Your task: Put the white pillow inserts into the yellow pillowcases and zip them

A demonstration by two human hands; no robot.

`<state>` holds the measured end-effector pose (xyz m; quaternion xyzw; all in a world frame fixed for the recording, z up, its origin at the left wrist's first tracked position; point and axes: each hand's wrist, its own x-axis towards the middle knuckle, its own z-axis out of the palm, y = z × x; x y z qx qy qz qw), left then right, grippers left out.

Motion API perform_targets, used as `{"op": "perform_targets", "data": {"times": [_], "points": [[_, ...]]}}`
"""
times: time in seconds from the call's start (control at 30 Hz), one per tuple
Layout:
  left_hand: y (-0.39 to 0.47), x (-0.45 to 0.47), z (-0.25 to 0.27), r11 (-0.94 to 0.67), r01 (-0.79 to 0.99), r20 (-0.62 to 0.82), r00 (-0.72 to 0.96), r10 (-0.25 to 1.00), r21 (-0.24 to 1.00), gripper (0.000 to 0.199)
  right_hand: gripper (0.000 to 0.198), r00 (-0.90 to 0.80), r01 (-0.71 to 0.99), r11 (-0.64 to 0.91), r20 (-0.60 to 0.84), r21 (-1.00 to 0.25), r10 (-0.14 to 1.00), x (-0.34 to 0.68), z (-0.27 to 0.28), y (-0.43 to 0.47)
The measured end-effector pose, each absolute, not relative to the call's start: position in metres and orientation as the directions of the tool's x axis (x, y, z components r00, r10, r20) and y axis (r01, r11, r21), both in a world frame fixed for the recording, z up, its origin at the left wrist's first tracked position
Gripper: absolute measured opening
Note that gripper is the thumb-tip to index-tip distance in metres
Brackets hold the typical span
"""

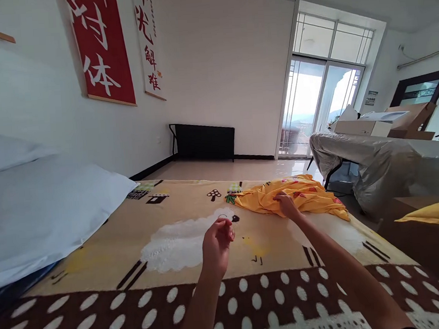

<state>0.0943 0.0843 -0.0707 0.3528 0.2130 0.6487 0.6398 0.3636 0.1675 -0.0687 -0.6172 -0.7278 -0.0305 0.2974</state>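
Note:
A crumpled yellow cloth (318, 198) with red and pink prints lies on the far right part of a patterned blanket (124, 245). My right hand (287, 206) is closed on the cloth's near edge, its fingertips pressed into the fabric. To the left, my left hand (217, 241) hovers over the blanket's white sheep print, apart from the yellow cloth. Its fingers are curled in toward the thumb, and I see nothing held in them. The blanket is beige with a brown, white-dotted band along the near side.
White pillows (65, 194) rest at the left. A brown box (413, 242) with another yellow cloth (434, 213) on it stands at the right. Behind it is a plastic-covered table (382, 149) carrying cartons. A black folded frame (205, 141) leans by the far wall.

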Motion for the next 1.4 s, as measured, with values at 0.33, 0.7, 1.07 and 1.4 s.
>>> {"op": "perform_targets", "data": {"times": [0.33,0.7,1.07,1.4], "points": [[0.051,0.137,-0.072,-0.542,0.129,0.447,0.426,0.787,0.831,0.064,0.027,-0.113,0.349,0.743,0.762,-0.570,0.638,0.278,-0.076,0.018],[0.062,0.145,-0.090,-0.630,0.398,0.435,0.479,0.763,0.666,0.022,0.032,-0.138,0.580,0.667,0.750,-0.467,0.646,0.302,-0.104,0.022],[0.064,0.134,-0.082,-0.556,0.480,0.431,0.353,0.830,0.678,0.028,0.014,0.057,0.951,0.167,0.678,-0.260,0.733,0.364,-0.130,0.066],[0.053,0.108,-0.048,-0.527,0.298,0.562,-0.040,0.826,0.796,0.024,0.015,0.394,0.908,-0.158,0.660,-0.389,0.640,0.435,-0.138,0.081]]}}
